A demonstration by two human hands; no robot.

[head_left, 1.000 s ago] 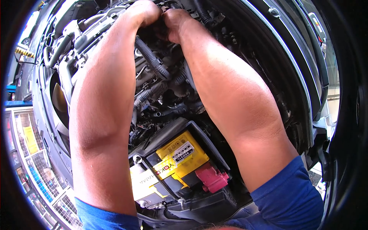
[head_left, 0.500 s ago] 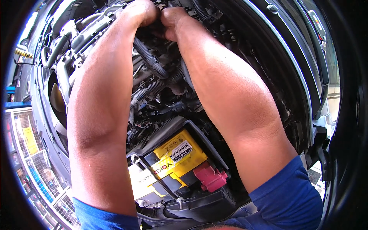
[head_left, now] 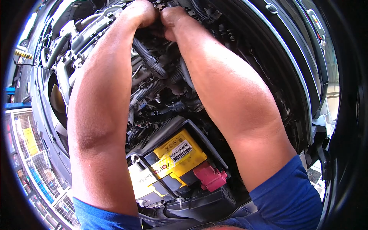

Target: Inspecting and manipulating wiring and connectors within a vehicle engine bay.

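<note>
Both my arms stretch forward over a car's engine bay, and my hands meet at the far edge of the view. The back and wrist of my left hand [head_left: 143,12] show beside the engine; its fingers are hidden beyond the wrist. Close to its right, my right hand [head_left: 171,20] bends down among the engine parts, with part of it in shadow below. Whatever either hand touches is out of sight. Ribbed black conduit [head_left: 147,57] runs just on the near side of the hands, between my forearms. Further conduit [head_left: 199,9] lies right of my right hand.
Between my elbows sits a yellow and white battery [head_left: 184,147] with a red terminal cover [head_left: 211,176] and a metal hold-down bar [head_left: 157,174]. Metal and black pipes [head_left: 63,71] lie left of my left arm. A white wire-mesh rack [head_left: 36,153] stands outside the car.
Hardly anything differs. My forearms have shifted very slightly, while both hands stay at the same spot among the engine parts.
</note>
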